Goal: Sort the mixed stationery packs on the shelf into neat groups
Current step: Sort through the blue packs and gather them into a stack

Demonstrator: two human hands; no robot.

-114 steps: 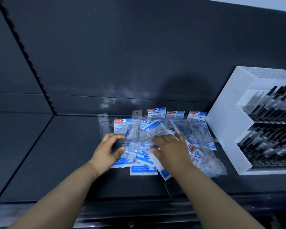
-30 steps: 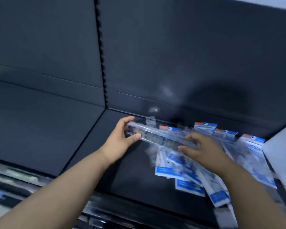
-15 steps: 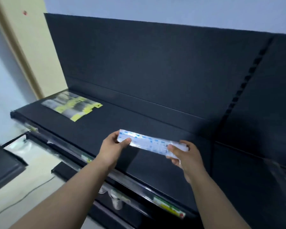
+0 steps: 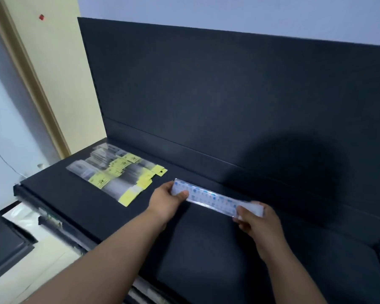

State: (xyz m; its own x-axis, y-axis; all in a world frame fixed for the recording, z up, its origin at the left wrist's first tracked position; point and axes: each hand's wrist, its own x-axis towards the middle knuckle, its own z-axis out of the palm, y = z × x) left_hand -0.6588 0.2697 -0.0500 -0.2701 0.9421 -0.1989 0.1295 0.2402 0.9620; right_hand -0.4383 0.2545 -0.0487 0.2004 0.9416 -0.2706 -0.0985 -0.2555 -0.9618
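Note:
Both hands hold a long stack of clear blue-and-white stationery packs (image 4: pixel 211 199) edge-up above the dark shelf (image 4: pixel 198 244). My left hand (image 4: pixel 166 201) grips the stack's left end, thumb on the near side. My right hand (image 4: pixel 258 222) pinches its right end. A group of clear packs with yellow labels (image 4: pixel 116 175) lies flat on the shelf to the left, just beyond the held stack's left end.
The shelf's dark back panel (image 4: pixel 228 102) rises behind. Its left end meets a cream wall with a door frame (image 4: pixel 29 80). The shelf's front edge (image 4: pixel 53 222) runs along the lower left, with pale floor below it.
I lifted the blue packs from the mixed pile on the right and carried them left. The view turned with them, so the pile and white pen rack are gone and the yellow-label group appears.

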